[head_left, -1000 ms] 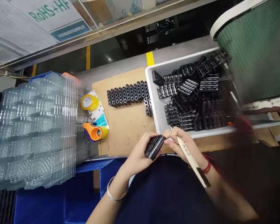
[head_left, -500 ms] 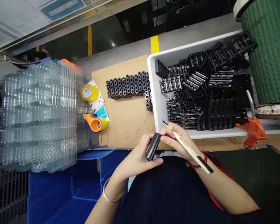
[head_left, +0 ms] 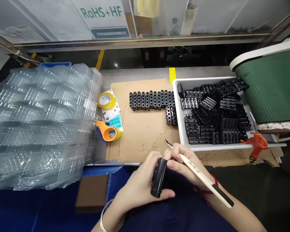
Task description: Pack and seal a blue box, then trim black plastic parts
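My left hand (head_left: 143,178) is closed round a black plastic part (head_left: 159,177), its thumb apart below the part. My right hand (head_left: 183,161) grips a pale-handled knife (head_left: 199,174) marked with writing, its thin dark blade pointing up and left. The right fingertips touch the upper end of the black part. Both hands are at the front edge of a cardboard sheet (head_left: 140,138). Rows of black parts (head_left: 151,100) stand on the sheet beyond them. To the right, a white tray (head_left: 181,133) holds many loose black parts.
Stacked clear plastic trays (head_left: 45,125) fill the left. A yellow tape roll (head_left: 107,101) and an orange tape dispenser (head_left: 106,131) lie on labels. An orange-handled tool (head_left: 257,144) is at the tray's front right corner. A green bin (head_left: 275,87) stands at the far right.
The view has tilted up and shifted, so the bench sits lower and further right. The black part in my left hand is turned more upright. Both hands keep their holds.
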`<act>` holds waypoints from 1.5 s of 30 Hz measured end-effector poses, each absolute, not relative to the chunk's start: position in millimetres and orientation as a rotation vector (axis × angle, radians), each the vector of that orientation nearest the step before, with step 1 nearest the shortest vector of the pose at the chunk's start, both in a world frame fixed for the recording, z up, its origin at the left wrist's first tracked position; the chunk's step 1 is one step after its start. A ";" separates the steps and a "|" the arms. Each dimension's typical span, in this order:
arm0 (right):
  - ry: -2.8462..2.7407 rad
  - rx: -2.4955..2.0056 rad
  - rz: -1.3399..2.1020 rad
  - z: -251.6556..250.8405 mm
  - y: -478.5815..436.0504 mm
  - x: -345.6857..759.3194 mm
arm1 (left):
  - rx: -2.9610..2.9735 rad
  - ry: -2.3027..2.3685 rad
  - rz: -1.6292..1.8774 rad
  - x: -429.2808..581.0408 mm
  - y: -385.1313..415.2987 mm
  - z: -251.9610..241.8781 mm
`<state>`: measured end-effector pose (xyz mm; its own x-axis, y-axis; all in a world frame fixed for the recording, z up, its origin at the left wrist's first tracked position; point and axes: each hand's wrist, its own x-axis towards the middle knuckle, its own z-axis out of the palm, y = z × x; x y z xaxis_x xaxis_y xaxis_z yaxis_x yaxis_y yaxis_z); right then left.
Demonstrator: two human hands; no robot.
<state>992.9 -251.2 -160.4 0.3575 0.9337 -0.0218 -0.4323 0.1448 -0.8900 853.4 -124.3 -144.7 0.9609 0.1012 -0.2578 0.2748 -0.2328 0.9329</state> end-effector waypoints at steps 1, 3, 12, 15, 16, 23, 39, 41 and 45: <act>-0.655 -0.971 1.082 -155.5 -248.3 988.4 | 1.831 0.281 -0.130 848.4 -122.9 -144.4; -0.676 -0.993 1.077 -146.5 -242.8 980.7 | 1.870 0.268 -0.071 840.2 -119.7 -144.2; -0.698 -1.206 0.886 -135.4 -225.6 958.4 | 2.039 0.231 -0.027 828.4 -104.1 -147.4; -0.670 -1.240 0.866 -134.4 -220.8 954.9 | 1.945 0.228 -0.056 828.2 -99.5 -144.9; -0.656 -1.232 0.834 -134.0 -219.3 954.7 | 1.874 0.233 -0.056 827.8 -98.1 -144.8; -0.655 -1.104 0.570 -134.1 -221.3 961.7 | 0.976 0.332 0.258 822.7 -102.3 -166.4; -0.719 -0.874 0.794 -126.6 -233.9 961.0 | 0.724 0.314 0.143 826.1 -126.5 -169.8; -0.740 -0.875 0.817 -127.8 -239.2 963.3 | 0.773 0.253 0.133 825.3 -126.4 -164.9; -0.682 -0.972 0.623 -130.5 -246.1 973.2 | 1.033 0.072 0.297 824.5 -125.7 -154.7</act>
